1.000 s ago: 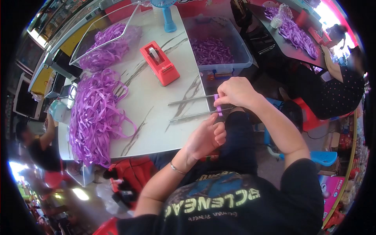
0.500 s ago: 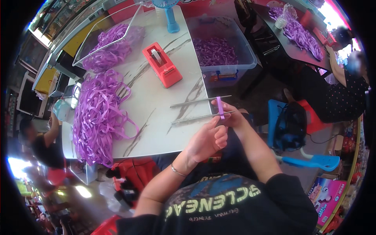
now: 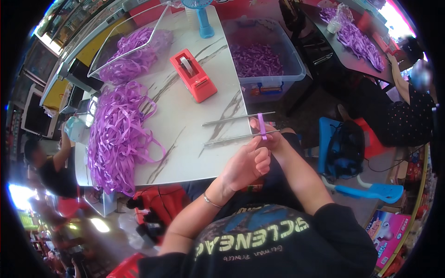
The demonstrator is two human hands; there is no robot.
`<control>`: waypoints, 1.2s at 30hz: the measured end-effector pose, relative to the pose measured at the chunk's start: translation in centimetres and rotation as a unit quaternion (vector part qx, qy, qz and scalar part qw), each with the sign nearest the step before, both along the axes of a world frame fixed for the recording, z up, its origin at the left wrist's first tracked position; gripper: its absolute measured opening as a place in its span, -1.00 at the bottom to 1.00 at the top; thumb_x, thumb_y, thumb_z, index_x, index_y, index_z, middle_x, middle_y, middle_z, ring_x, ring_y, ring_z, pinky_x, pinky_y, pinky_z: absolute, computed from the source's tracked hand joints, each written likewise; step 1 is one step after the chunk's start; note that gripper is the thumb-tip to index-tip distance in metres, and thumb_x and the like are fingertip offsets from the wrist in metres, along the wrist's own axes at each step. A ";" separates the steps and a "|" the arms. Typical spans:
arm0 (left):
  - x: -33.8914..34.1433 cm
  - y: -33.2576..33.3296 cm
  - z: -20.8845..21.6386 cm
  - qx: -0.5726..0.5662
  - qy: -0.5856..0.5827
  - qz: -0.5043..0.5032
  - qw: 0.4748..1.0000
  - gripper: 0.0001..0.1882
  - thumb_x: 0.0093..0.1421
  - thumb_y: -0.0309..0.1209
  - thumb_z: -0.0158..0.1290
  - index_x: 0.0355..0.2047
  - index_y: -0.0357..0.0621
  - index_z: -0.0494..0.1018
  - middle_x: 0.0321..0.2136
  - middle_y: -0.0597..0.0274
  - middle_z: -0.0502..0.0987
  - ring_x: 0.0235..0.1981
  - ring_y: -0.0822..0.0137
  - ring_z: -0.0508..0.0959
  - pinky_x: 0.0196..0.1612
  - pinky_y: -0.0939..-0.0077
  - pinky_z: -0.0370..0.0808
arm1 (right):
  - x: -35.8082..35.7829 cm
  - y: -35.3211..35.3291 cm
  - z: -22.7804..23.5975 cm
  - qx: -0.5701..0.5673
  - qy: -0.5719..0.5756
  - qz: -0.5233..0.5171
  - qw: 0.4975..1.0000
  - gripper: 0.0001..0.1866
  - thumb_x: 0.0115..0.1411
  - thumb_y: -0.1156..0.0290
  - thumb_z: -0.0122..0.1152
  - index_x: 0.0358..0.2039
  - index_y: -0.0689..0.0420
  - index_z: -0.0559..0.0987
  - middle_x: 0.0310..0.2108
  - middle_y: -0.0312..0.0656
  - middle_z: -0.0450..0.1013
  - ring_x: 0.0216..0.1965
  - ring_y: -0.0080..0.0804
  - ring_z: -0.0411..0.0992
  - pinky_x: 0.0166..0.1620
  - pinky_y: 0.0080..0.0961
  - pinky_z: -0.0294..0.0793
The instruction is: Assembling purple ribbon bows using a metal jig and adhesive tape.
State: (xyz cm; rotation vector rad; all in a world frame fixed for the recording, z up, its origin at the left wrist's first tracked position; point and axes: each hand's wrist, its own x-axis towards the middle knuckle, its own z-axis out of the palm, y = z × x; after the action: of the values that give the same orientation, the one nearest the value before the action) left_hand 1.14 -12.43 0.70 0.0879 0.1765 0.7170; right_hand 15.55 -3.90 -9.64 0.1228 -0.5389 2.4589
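Two thin metal rods, a far one (image 3: 227, 119) and a near one (image 3: 232, 138), reach across the table's right edge, roughly side by side. A short purple ribbon (image 3: 262, 125) is wrapped across both near their right ends. My left hand (image 3: 248, 164) has its fingers curled, with thumb and forefinger pinched at the ribbon by the near rod. Behind the rods and ribbon, my right hand (image 3: 276, 139) has its fingers bent against the ribbon and is partly hidden. A large heap of purple ribbon loops (image 3: 118, 139) lies on the table's left side.
On the marble-patterned table (image 3: 185, 162) stand a red tape dispenser (image 3: 193, 76) and a blue fan (image 3: 204, 23). A clear bin (image 3: 278, 76) of purple pieces is beyond the right edge. Co-workers sit at right (image 3: 384, 111) and left (image 3: 53, 169). A blue chair (image 3: 327, 139) is nearby.
Both hands stay at the ribbon and rods with almost no movement. The whole view has shifted very slightly.
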 end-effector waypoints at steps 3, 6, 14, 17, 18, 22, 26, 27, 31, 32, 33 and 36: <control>0.0 0.0 0.1 0.007 0.011 0.002 1.000 -0.80 0.28 -0.21 -0.27 -0.27 -0.03 0.21 -0.63 0.39 0.13 -0.58 0.45 0.17 -0.45 0.61 0.19 | 1.0 -0.1 -0.2 0.001 -0.076 -0.019 0.997 -0.75 0.22 0.13 -0.05 -0.29 0.05 0.37 -0.79 -0.53 0.13 -0.73 -0.79 0.13 -0.58 -0.86 0.10; -0.1 -0.2 0.0 0.007 0.009 0.010 1.000 -0.82 0.27 -0.23 -0.27 -0.25 -0.02 0.20 -0.62 0.38 0.13 -0.57 0.45 0.18 -0.45 0.61 0.20 | 1.3 -0.6 0.5 -0.013 -0.157 -0.049 0.986 -0.76 0.20 0.14 -0.02 -0.33 0.04 0.39 -0.73 -0.51 0.19 -0.70 -0.80 0.13 -0.59 -0.86 0.07; 0.0 -0.2 0.0 0.020 0.018 0.015 1.000 -0.88 0.22 -0.27 -0.22 -0.27 0.07 0.23 -0.63 0.43 0.07 -0.57 0.51 0.15 -0.43 0.66 0.15 | 3.0 -0.5 3.9 0.005 -0.303 -0.104 0.947 -0.83 0.16 0.32 -0.01 -0.38 0.15 0.47 -0.62 -0.49 0.27 -0.68 -0.81 0.11 -0.63 -0.84 0.03; 0.1 -0.3 -0.1 0.019 0.013 0.017 1.000 -0.90 0.21 -0.28 -0.22 -0.29 0.06 0.21 -0.62 0.43 0.07 -0.57 0.51 0.15 -0.43 0.66 0.15 | 3.7 -0.2 6.0 0.020 -0.420 -0.108 0.901 -0.82 0.15 0.34 -0.02 -0.40 0.16 0.49 -0.62 -0.50 0.25 -0.68 -0.81 0.08 -0.63 -0.81 0.02; 0.1 -0.2 -0.1 0.020 0.013 0.016 1.000 -0.90 0.21 -0.28 -0.22 -0.29 0.06 0.21 -0.62 0.43 0.07 -0.57 0.51 0.15 -0.43 0.66 0.15 | 4.4 0.1 6.2 0.044 -0.446 -0.097 0.889 -0.78 0.16 0.31 -0.06 -0.40 0.17 0.50 -0.63 -0.50 0.24 -0.68 -0.80 0.07 -0.62 -0.80 0.01; 0.0 -0.2 0.2 0.021 0.017 0.008 1.000 -0.92 0.21 -0.29 -0.22 -0.32 0.05 0.19 -0.62 0.43 0.07 -0.57 0.51 0.15 -0.43 0.65 0.16 | 4.8 0.2 8.9 0.078 -0.487 -0.074 0.867 -0.62 0.20 0.18 -0.18 -0.35 0.21 0.52 -0.64 -0.52 0.21 -0.69 -0.79 0.04 -0.61 -0.79 0.00; 0.0 -0.3 0.0 0.012 0.014 0.015 1.000 -0.91 0.21 -0.30 -0.22 -0.31 0.05 0.18 -0.62 0.43 0.07 -0.57 0.51 0.14 -0.43 0.65 0.16 | 5.2 -0.2 8.9 0.078 -0.530 -0.095 0.839 -0.48 0.21 -0.01 -0.20 -0.33 0.21 0.53 -0.64 -0.53 0.21 -0.69 -0.78 0.03 -0.59 -0.79 -0.01; 0.0 -0.2 0.0 0.012 0.015 0.015 1.000 -0.91 0.21 -0.30 -0.22 -0.31 0.05 0.18 -0.62 0.43 0.07 -0.57 0.51 0.14 -0.43 0.65 0.16 | 5.1 -0.3 8.9 0.079 -0.529 -0.094 0.840 -0.48 0.21 -0.01 -0.20 -0.33 0.21 0.53 -0.64 -0.53 0.21 -0.69 -0.78 0.03 -0.59 -0.79 -0.01; 0.0 -0.2 0.0 0.014 0.013 0.015 1.000 -0.91 0.20 -0.30 -0.22 -0.31 0.05 0.18 -0.63 0.43 0.06 -0.57 0.51 0.14 -0.43 0.66 0.16 | 4.5 -0.7 7.8 0.122 -0.553 -0.129 0.814 -0.66 0.18 0.07 -0.02 -0.38 0.09 0.52 -0.65 -0.57 0.19 -0.68 -0.81 0.03 -0.60 -0.79 -0.03; 0.0 -0.2 -0.1 0.018 0.006 0.017 1.000 -0.91 0.20 -0.30 -0.22 -0.31 0.05 0.18 -0.63 0.43 0.06 -0.57 0.51 0.15 -0.43 0.66 0.16 | 4.4 -0.7 7.3 0.131 -0.545 -0.139 0.816 -0.74 0.17 0.13 0.04 -0.40 0.05 0.51 -0.64 -0.58 0.19 -0.68 -0.82 0.03 -0.61 -0.79 -0.04; 0.1 -0.2 0.0 0.018 0.007 0.016 1.000 -0.91 0.20 -0.30 -0.22 -0.31 0.05 0.18 -0.63 0.43 0.06 -0.57 0.51 0.15 -0.43 0.66 0.16 | 4.4 -0.7 7.0 0.130 -0.545 -0.139 0.816 -0.74 0.17 0.13 0.04 -0.40 0.05 0.51 -0.64 -0.58 0.19 -0.68 -0.82 0.03 -0.61 -0.79 -0.04; 0.0 -0.2 0.0 0.018 0.015 0.015 1.000 -0.91 0.20 -0.30 -0.22 -0.31 0.04 0.18 -0.62 0.43 0.06 -0.57 0.51 0.15 -0.43 0.66 0.16 | 4.2 -0.4 5.4 0.072 -0.509 -0.121 0.849 -0.84 0.17 0.22 0.06 -0.41 0.01 0.49 -0.64 -0.59 0.21 -0.67 -0.84 0.04 -0.63 -0.81 -0.07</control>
State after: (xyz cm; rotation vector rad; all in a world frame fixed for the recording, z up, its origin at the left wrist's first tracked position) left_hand 1.19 -12.66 0.69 0.1303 0.1941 0.7495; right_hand 19.78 -4.34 -4.24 -1.1771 -1.0833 2.0552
